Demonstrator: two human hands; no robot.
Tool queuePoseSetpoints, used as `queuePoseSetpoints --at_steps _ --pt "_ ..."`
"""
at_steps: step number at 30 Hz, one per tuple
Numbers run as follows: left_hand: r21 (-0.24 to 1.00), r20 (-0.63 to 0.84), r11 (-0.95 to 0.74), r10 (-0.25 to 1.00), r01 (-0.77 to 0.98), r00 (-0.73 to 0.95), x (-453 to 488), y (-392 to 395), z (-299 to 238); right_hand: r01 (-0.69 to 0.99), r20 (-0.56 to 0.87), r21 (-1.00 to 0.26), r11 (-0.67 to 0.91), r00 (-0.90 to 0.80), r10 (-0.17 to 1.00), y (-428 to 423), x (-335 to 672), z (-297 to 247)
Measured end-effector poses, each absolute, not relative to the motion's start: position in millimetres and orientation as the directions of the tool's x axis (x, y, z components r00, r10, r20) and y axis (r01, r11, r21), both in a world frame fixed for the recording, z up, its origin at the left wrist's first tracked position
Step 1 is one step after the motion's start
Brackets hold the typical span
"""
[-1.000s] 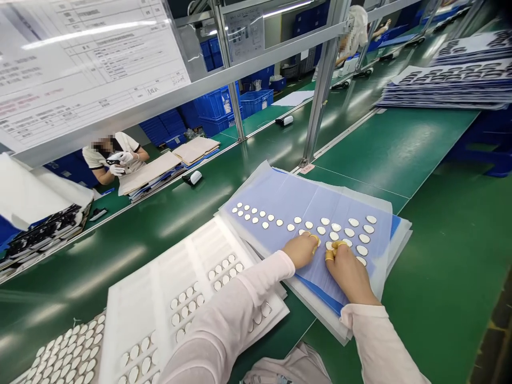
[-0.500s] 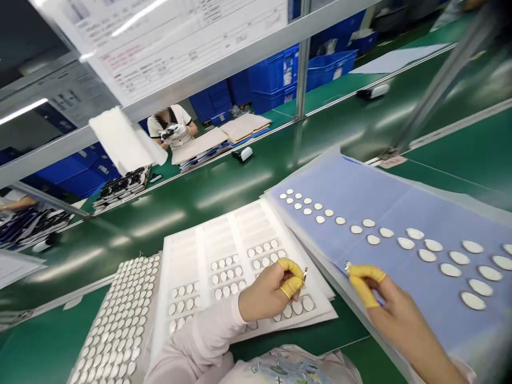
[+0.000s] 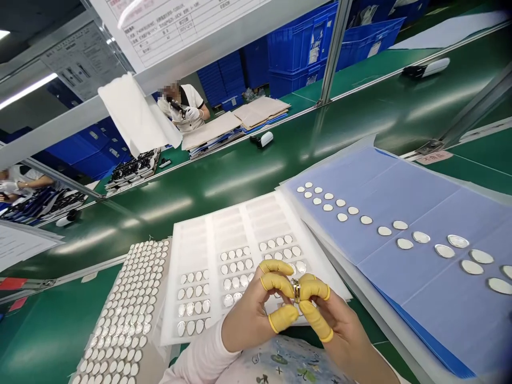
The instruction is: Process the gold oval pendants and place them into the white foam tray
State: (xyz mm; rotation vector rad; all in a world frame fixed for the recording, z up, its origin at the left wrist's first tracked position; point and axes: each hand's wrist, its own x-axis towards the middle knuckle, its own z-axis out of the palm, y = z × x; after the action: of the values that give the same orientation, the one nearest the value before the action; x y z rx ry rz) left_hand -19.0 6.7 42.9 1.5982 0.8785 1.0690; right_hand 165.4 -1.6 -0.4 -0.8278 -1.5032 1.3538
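Note:
My left hand [image 3: 254, 306] and my right hand [image 3: 334, 314], both in yellow finger cots, meet in front of my body. Between their fingertips, small shiny metal-rimmed oval pieces [image 3: 296, 290] are held edge-on and close together; fingers partly cover them. My right thumb and fingers pinch from one side, my left fingertips hold from the other. Below and behind the hands lies a white foam tray [image 3: 188, 234] with rows of white oval pieces in its slots. To the right, a blue sheet [image 3: 400, 181] carries loose ovals with pale faces [image 3: 444, 250].
On the left, a board holds dense rows of white ovals [image 3: 124, 298]. Behind is a green conveyor belt [image 3: 216, 181] with a black-and-white item [image 3: 262, 140] on it. A metal frame post [image 3: 335, 53] rises beyond. Across the line sits a gloved co-worker [image 3: 188, 109].
My right hand has moved left from over the blue sheet, bringing its piece to the one in my left hand. The two hands are now together, and the view has shifted slightly.

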Motion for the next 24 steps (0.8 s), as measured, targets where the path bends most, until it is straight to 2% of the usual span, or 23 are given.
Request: queuePoseSetpoints --at_steps 7,13,16,19,24 --pt "0.806 0.500 -0.566 0.807 0.171 0.314 -23.8 7.2 35.5 -0.192 0.068 -0.981 -0.036 -0.509 0.858 2.5 163.1 10.6" --pt "0.701 0.617 -0.675 0.736 0.231 0.279 -27.0 6.1 29.5 -0.217 0.032 -0.972 -0.088 -0.497 0.867 2.8 161.1 -1.2" --pt "0.631 0.663 -0.725 0.688 0.276 0.295 -28.6 7.0 30.3 -0.195 0.012 -0.977 -0.082 -0.440 0.898 5.2 157.8 -10.2" --pt "0.553 0.699 -0.774 0.632 0.309 0.334 -28.3 9.7 31.7 -0.155 0.061 -0.988 -0.010 -0.445 0.893 8.8 154.2 -10.9" --pt "0.495 0.701 -0.797 0.601 0.346 0.384 -24.7 11.7 29.9 -0.116 0.086 -0.992 0.043 -0.394 0.915 10.6 152.4 -5.7"
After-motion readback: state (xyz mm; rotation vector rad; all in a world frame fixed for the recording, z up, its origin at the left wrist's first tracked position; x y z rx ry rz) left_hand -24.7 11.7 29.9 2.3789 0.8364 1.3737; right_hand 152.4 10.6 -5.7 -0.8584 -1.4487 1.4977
